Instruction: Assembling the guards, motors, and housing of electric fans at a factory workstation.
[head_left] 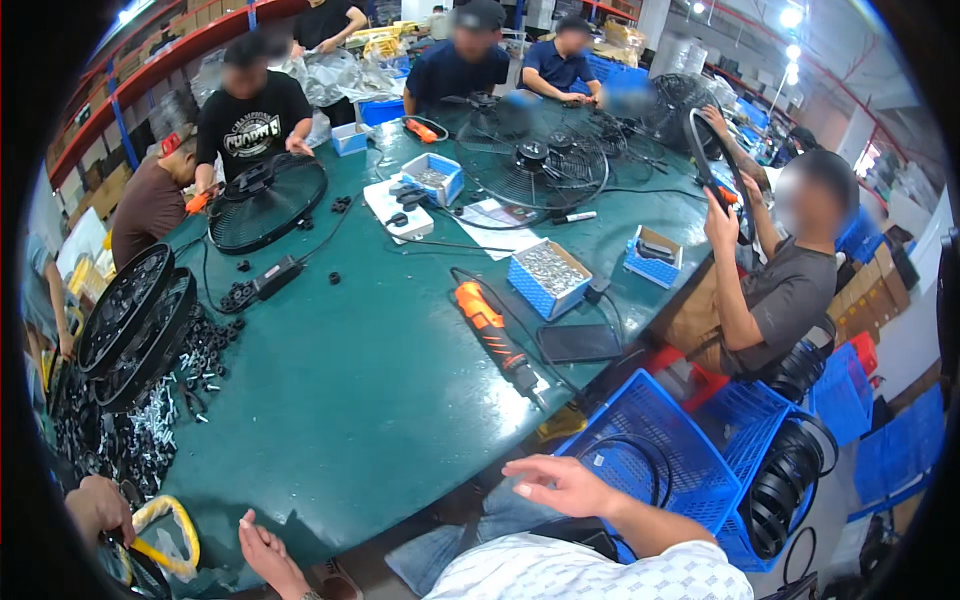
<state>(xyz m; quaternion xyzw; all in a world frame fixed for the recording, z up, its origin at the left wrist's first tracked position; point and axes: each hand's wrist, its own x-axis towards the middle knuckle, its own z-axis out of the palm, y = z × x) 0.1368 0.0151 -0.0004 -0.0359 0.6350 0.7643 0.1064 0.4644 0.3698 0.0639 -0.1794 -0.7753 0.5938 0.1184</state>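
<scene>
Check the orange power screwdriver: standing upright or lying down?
Lying down: the orange power screwdriver stretches along the green table, its tip toward the near edge.

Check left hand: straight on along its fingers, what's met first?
Left hand looks to meet the loose silver fasteners first, across the green tabletop; its height is unclear, so it may pass above them.

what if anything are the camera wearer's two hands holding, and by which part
Nothing is held: the left hand is open with no object in it, near the edge of the green table, and the right hand is open and empty too.
</scene>
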